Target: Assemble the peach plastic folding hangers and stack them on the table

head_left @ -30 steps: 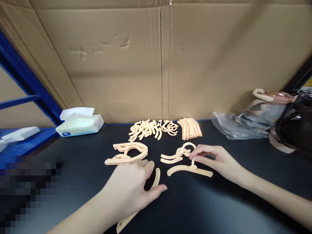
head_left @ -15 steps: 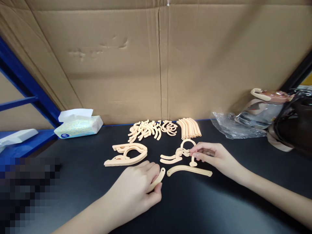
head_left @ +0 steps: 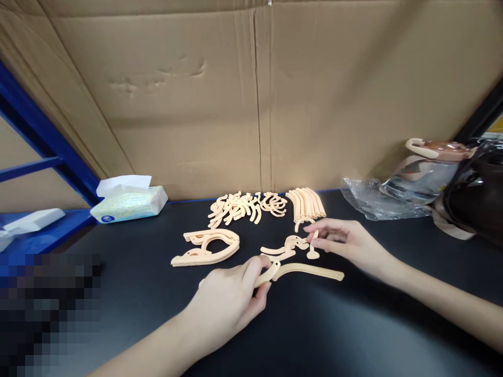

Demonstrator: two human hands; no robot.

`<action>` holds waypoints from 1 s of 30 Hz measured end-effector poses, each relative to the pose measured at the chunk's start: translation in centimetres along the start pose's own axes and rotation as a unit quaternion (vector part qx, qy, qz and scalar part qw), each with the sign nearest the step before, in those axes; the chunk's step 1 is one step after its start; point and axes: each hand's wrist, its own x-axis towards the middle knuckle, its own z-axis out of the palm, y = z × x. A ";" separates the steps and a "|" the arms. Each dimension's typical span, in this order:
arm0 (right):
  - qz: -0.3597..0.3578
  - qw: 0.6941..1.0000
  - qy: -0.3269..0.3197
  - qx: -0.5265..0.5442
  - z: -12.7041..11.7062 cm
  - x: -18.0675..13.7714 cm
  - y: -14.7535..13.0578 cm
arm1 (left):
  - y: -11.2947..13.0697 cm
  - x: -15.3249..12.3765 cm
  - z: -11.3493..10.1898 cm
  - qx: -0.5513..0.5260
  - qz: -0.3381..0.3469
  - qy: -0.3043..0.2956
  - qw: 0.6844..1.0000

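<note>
My left hand [head_left: 236, 293] is closed around a beige curved hanger arm [head_left: 269, 274], whose holed end sticks out past the thumb and fingers. That end overlaps or meets the left end of another hanger arm [head_left: 310, 268] lying on the table; contact is hard to tell. My right hand [head_left: 348, 240] pinches a beige hanger hook [head_left: 313, 250] with a flat rounded foot, held a little above the table. Just left of those fingertips lie smaller curved hanger pieces [head_left: 293, 243]. To the left, folded hangers [head_left: 230, 254] rest in a stack.
Toward the back of the black table are a pile of small curved pieces [head_left: 236, 207], several hooks [head_left: 275, 203] and a row of hanger arms [head_left: 306, 203]. A tissue pack [head_left: 129, 204] stands left; a clear bottle [head_left: 416, 180] and plastic bag [head_left: 365, 201] lie right. Cardboard [head_left: 196, 104] walls the back.
My left hand has moved right and slightly away from me with its hanger arm, to the lying arm's end. My right hand has turned the hook and shifted it slightly farther back.
</note>
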 end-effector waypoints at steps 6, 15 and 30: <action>0.012 0.994 -0.025 0.108 0.7 1.6 -1.1 | -0.6 0.3 -0.2 -0.044 0.075 0.080 0.993; 0.051 0.959 -0.061 0.273 2.5 1.3 -0.9 | -0.2 0.7 0.4 -0.009 0.115 0.058 0.992; 0.085 0.949 -0.082 0.292 2.4 0.7 -1.2 | -0.1 0.9 0.3 -0.008 0.101 0.046 0.994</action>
